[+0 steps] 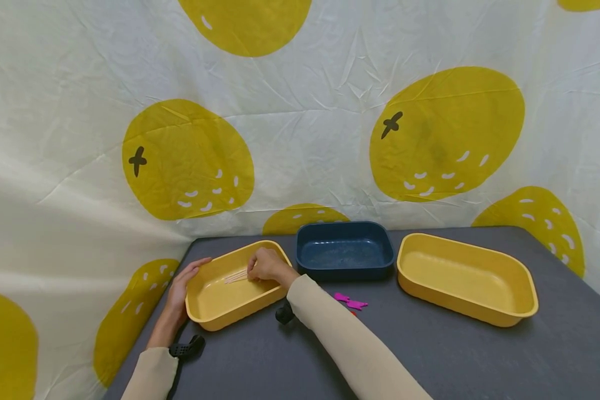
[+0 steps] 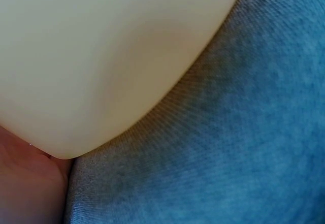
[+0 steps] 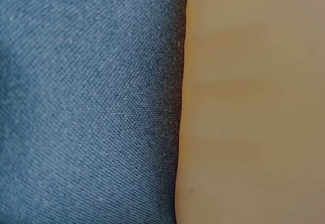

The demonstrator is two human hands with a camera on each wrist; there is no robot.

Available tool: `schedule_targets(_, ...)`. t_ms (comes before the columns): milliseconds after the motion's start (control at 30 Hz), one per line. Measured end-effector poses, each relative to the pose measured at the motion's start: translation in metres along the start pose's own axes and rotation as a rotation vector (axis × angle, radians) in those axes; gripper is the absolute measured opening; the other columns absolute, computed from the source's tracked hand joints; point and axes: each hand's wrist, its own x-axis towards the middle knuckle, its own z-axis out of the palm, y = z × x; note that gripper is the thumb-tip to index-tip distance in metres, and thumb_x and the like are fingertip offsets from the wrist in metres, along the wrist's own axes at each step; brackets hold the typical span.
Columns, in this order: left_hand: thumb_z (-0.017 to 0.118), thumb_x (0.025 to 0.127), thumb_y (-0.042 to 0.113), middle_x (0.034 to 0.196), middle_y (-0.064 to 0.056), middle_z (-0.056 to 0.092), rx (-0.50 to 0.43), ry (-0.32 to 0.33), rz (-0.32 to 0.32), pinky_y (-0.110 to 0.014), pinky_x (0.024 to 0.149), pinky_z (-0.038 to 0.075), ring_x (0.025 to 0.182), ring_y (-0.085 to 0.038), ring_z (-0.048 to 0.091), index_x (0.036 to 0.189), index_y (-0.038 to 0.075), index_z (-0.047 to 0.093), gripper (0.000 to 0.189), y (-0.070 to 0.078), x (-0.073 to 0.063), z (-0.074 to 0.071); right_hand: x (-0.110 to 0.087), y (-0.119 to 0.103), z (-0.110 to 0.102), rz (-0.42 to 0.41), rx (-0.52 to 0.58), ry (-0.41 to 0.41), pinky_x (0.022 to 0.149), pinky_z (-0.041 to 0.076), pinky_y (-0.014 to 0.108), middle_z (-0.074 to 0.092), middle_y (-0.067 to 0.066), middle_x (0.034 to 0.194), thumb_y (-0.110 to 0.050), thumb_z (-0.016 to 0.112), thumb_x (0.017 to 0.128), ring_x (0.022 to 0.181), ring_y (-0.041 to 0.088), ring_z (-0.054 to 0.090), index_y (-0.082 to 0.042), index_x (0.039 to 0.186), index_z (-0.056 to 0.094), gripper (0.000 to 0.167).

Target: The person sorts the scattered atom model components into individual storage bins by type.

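At the left stands a yellow tray point(image 1: 211, 323), set slantwise on the table. My left hand point(image 1: 179, 289) rests along the outside of its left end, fingertips at the rim; in the left wrist view, a bit of the hand point(image 2: 31, 183) touches the pale tray wall point(image 2: 101, 56). Inside the tray, my right hand point(image 1: 267, 264) has its fingers curled and pinches several thin pale sticks, seemingly toothpicks point(image 1: 235, 276), which fan out leftward on the tray floor. The fingertips are partly hidden. The right wrist view holds only tray wall point(image 3: 249, 107) and tabletop.
A dark blue tray point(image 1: 345, 273) stands behind, right of the yellow one. A second yellow tray point(image 1: 447, 298) sits farther right. Magenta flat pieces point(image 1: 352, 301) lie before the blue tray, beside a red bit partly hidden by my right sleeve point(image 1: 345, 339). A patterned curtain point(image 1: 310, 150) hangs behind the grey table.
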Motion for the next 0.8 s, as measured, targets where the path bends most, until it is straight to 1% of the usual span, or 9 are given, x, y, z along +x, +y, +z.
schedule_targets(233, 0.032, 0.114, 0.026, 0.135, 0.012, 0.06, 0.005, 0.001, -0.008, -0.017, 0.103, 0.05, 0.125, -0.002, 0.058, 0.153, -0.005, 0.041, 0.051, -0.003, -0.001, 0.001, -0.002, -0.001, 0.0, 0.013, 0.025, -0.001, 0.051, 0.044, 0.02, 0.063, -0.001, 0.064, -0.008, 0.085, 0.083, 0.054, 0.011, 0.055, -0.011, 0.078, 0.077, 0.01)
schedule_targets(367, 0.032, 0.114, 0.026, 0.134, 0.012, 0.061, 0.003, 0.002, -0.01, -0.018, 0.103, 0.05, 0.125, -0.002, 0.059, 0.153, -0.005, 0.041, 0.051, -0.003, -0.001, 0.002, -0.002, 0.0, 0.001, 0.026, 0.021, -0.001, 0.051, 0.044, 0.021, 0.063, -0.001, 0.065, -0.01, 0.085, 0.084, 0.055, 0.012, 0.055, -0.012, 0.078, 0.076, 0.011)
schedule_targets(500, 0.034, 0.114, 0.026, 0.134, 0.013, 0.062, -0.001, 0.001, -0.003, -0.018, 0.103, 0.05, 0.125, -0.002, 0.059, 0.153, -0.005, 0.042, 0.051, -0.003, 0.0, 0.002, 0.0, 0.001, 0.0, 0.031, 0.002, 0.023, 0.05, 0.042, 0.021, 0.062, -0.001, 0.063, -0.013, 0.087, 0.083, 0.053, 0.012, 0.055, -0.013, 0.079, 0.076, 0.012)
schedule_targets(600, 0.034, 0.114, 0.027, 0.134, 0.013, 0.062, 0.0, 0.0, 0.002, -0.018, 0.104, 0.05, 0.126, -0.003, 0.058, 0.153, -0.006, 0.041, 0.051, -0.002, 0.001, 0.002, 0.0, -0.001, -0.003, 0.004, -0.028, 0.051, 0.05, 0.041, 0.02, 0.063, -0.002, 0.062, -0.016, 0.086, 0.084, 0.052, 0.01, 0.055, -0.012, 0.083, 0.076, 0.011)
schedule_targets(700, 0.034, 0.114, 0.026, 0.134, 0.013, 0.062, 0.001, -0.001, 0.005, -0.017, 0.103, 0.049, 0.126, -0.003, 0.058, 0.153, -0.006, 0.041, 0.051, -0.001, 0.001, 0.001, -0.003, -0.006, -0.008, -0.039, -0.061, 0.067, 0.054, 0.042, 0.02, 0.067, -0.002, 0.07, -0.018, 0.083, 0.088, 0.056, 0.01, 0.056, -0.012, 0.088, 0.077, 0.009)
schedule_targets(800, 0.034, 0.114, 0.025, 0.134, 0.013, 0.062, -0.007, -0.003, 0.01, -0.017, 0.103, 0.05, 0.125, -0.002, 0.059, 0.153, -0.007, 0.041, 0.051, 0.0, 0.001, -0.001, -0.009, -0.014, -0.017, -0.08, -0.076, 0.073, 0.064, 0.047, 0.022, 0.073, -0.001, 0.088, -0.02, 0.081, 0.09, 0.07, 0.011, 0.061, -0.014, 0.093, 0.078, 0.008)
